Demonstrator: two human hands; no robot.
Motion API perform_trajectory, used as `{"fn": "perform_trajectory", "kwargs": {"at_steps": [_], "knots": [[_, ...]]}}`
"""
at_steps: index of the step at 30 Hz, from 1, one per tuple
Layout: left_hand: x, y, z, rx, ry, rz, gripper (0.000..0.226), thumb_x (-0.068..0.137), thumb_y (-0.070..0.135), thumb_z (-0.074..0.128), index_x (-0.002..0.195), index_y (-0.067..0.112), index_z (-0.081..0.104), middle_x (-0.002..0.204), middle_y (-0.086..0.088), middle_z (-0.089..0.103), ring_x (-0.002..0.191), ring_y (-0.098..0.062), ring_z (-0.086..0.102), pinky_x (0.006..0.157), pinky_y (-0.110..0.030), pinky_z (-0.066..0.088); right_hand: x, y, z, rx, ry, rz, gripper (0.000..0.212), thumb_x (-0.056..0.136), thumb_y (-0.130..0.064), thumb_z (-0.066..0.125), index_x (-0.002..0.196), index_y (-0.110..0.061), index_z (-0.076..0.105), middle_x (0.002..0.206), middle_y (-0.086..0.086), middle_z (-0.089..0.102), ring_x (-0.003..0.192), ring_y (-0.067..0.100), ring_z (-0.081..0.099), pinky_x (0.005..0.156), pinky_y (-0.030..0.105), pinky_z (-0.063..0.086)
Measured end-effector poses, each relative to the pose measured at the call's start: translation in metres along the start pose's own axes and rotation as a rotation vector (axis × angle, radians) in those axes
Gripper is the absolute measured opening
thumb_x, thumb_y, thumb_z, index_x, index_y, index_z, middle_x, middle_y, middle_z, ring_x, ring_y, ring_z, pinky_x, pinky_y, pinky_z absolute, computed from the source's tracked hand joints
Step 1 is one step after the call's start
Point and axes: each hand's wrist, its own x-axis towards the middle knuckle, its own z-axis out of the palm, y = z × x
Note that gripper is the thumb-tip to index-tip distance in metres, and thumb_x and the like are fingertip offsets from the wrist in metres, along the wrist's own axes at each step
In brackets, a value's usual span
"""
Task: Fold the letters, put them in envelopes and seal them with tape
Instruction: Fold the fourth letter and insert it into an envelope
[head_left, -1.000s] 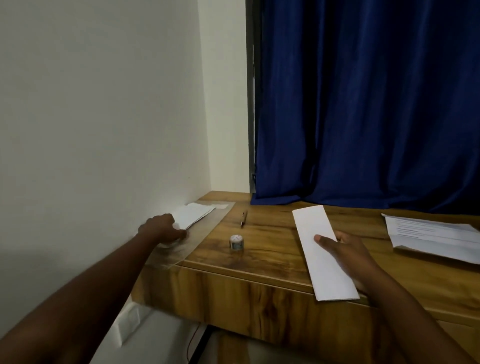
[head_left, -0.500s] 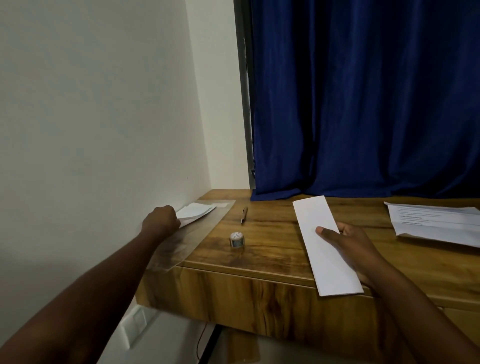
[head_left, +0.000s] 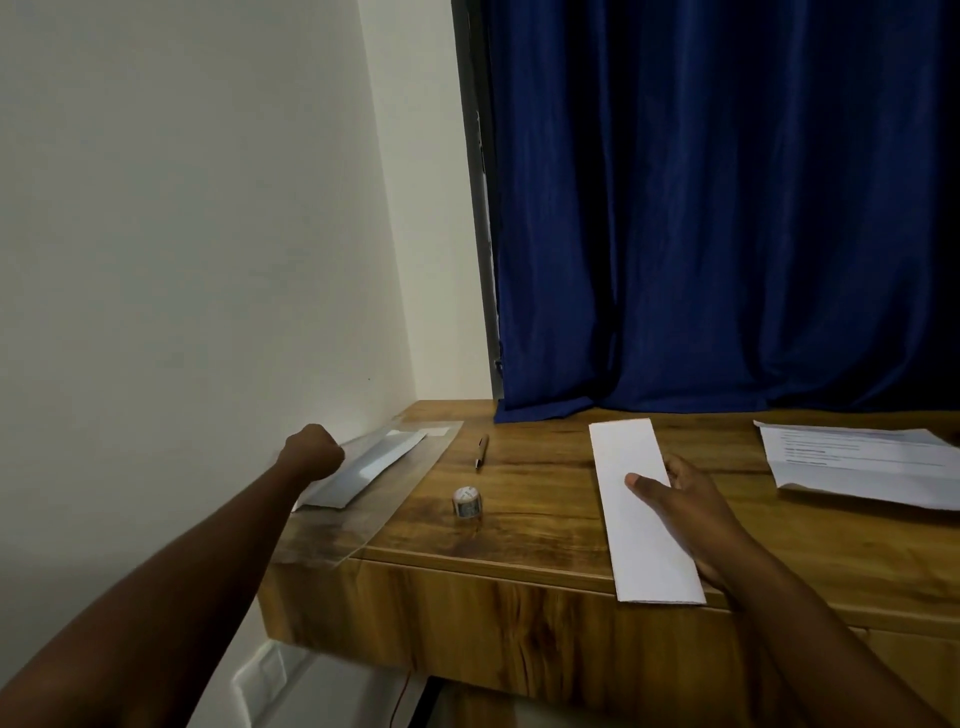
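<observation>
Left hand: the left hand (head_left: 315, 451) is curled into a fist, gripping the near end of a white paper envelope (head_left: 371, 467) inside a clear plastic sleeve (head_left: 410, 470) at the wooden desk's (head_left: 524, 525) left edge.
Right hand: the right hand (head_left: 685, 512) pinches the folded white letter strip (head_left: 641, 512), thumb on top, fingers beneath.
Tape: a small clear tape roll (head_left: 467, 502) stands between the two hands.
Other: a dark pen (head_left: 481, 451); printed sheets (head_left: 862, 465) at far right; a blue curtain (head_left: 727, 208) behind.

Folded letter (head_left: 644, 514), a long white strip, lies flat at the tabletop's (head_left: 530, 499) front edge. Envelope (head_left: 369, 467) sits tilted at far left. Small tape roll (head_left: 467, 502) stands between them. Printed letters (head_left: 862, 465) rest far right.
</observation>
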Motion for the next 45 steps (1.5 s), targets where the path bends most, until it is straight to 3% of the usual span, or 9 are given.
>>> {"fn": "perform_trajectory", "kwargs": {"at_steps": [5, 9, 17, 22, 29, 35, 38, 41, 45], "knots": [[-0.008, 0.015, -0.037, -0.192, 0.121, 0.094, 0.020, 0.092, 0.011, 0.055, 0.085, 0.006, 0.073, 0.082, -0.009, 0.068, 0.088, -0.034, 0.067, 0.069, -0.034, 0.051, 0.002, 0.001, -0.001, -0.132, 0.047, -0.098, 0.080, 0.096, -0.027, 0.071, 0.161, -0.032, 0.025, 0.154, 0.003, 0.045, 0.081, -0.003, 0.050, 0.043, 0.005, 0.043], [-0.036, 0.058, -0.072, -0.690, 0.171, 0.218, 0.019, 0.098, 0.018, 0.058, 0.087, 0.016, 0.073, 0.086, -0.006, 0.069, 0.086, -0.033, 0.067, 0.067, -0.036, 0.054, -0.007, 0.000, -0.001, -0.077, -0.046, -0.091, 0.025, 0.101, -0.022, 0.062, 0.117, -0.037, 0.075, 0.139, -0.002, 0.061, 0.094, 0.017, 0.065, 0.064, 0.020, 0.052], [-0.127, 0.161, -0.066, -1.512, -0.212, 0.255, 0.020, 0.103, 0.018, 0.061, 0.120, 0.012, 0.068, 0.116, -0.010, 0.076, 0.104, -0.030, 0.072, 0.088, -0.051, 0.061, -0.032, -0.016, 0.000, 0.036, -0.032, 0.004, 0.022, 0.100, -0.015, 0.063, 0.095, -0.021, 0.083, 0.112, 0.007, 0.073, 0.095, 0.033, 0.070, 0.073, 0.041, 0.061], [-0.184, 0.209, 0.006, -1.826, -0.523, 0.071, 0.018, 0.101, 0.008, 0.062, 0.118, 0.006, 0.067, 0.110, -0.012, 0.078, 0.095, -0.025, 0.077, 0.072, -0.039, 0.064, -0.056, -0.034, -0.017, 0.131, -0.117, -0.024, 0.021, 0.083, -0.032, 0.078, 0.097, -0.018, 0.084, 0.105, 0.010, 0.079, 0.085, 0.026, 0.075, 0.065, 0.028, 0.057], [-0.236, 0.239, 0.105, -1.671, -0.740, -0.098, 0.020, 0.101, 0.009, 0.062, 0.121, 0.007, 0.062, 0.111, -0.015, 0.077, 0.103, -0.034, 0.073, 0.089, -0.054, 0.061, -0.059, -0.036, -0.053, 0.032, -0.009, 0.021, 0.029, 0.091, -0.044, 0.071, 0.091, -0.016, 0.079, 0.088, 0.003, 0.080, 0.073, 0.018, 0.076, 0.057, 0.022, 0.053], [-0.236, 0.216, 0.118, -1.057, -0.798, -0.008, 0.032, 0.099, 0.030, 0.068, 0.111, 0.002, 0.060, 0.081, -0.014, 0.075, 0.051, -0.015, 0.058, 0.043, -0.023, 0.038, -0.048, -0.025, -0.080, -0.053, -0.013, 0.186, 0.030, 0.087, -0.039, 0.079, 0.091, -0.009, 0.074, 0.079, 0.004, 0.079, 0.066, 0.016, 0.075, 0.053, 0.022, 0.051], [-0.227, 0.198, 0.100, -0.597, -0.835, 0.144, 0.043, 0.094, 0.052, 0.068, 0.098, 0.009, 0.073, 0.074, -0.006, 0.075, 0.049, -0.014, 0.060, 0.042, -0.021, 0.037, -0.046, -0.025, -0.079, -0.067, -0.075, 0.189, 0.032, 0.084, -0.040, 0.083, 0.089, -0.009, 0.075, 0.081, 0.005, 0.079, 0.069, 0.016, 0.075, 0.057, 0.023, 0.053], [-0.216, 0.186, 0.088, -0.325, -0.580, 0.440, 0.037, 0.083, 0.055, 0.078, 0.074, 0.019, 0.073, 0.070, 0.003, 0.073, 0.055, -0.011, 0.063, 0.052, -0.025, 0.049, -0.042, -0.022, -0.072, -0.115, -0.069, 0.184, 0.039, 0.080, -0.045, 0.085, 0.095, -0.010, 0.076, 0.089, 0.007, 0.080, 0.082, 0.024, 0.077, 0.068, 0.031, 0.059], [-0.213, 0.180, 0.081, -0.255, -0.368, 0.849, 0.060, 0.067, 0.069, 0.082, 0.118, 0.048, 0.059, 0.122, 0.025, 0.061, 0.105, 0.000, 0.059, 0.084, -0.022, 0.052, -0.038, -0.020, -0.070, -0.150, -0.060, 0.170, 0.041, 0.078, -0.045, 0.086, 0.093, -0.008, 0.078, 0.088, 0.008, 0.080, 0.082, 0.024, 0.077, 0.072, 0.033, 0.060]]}}
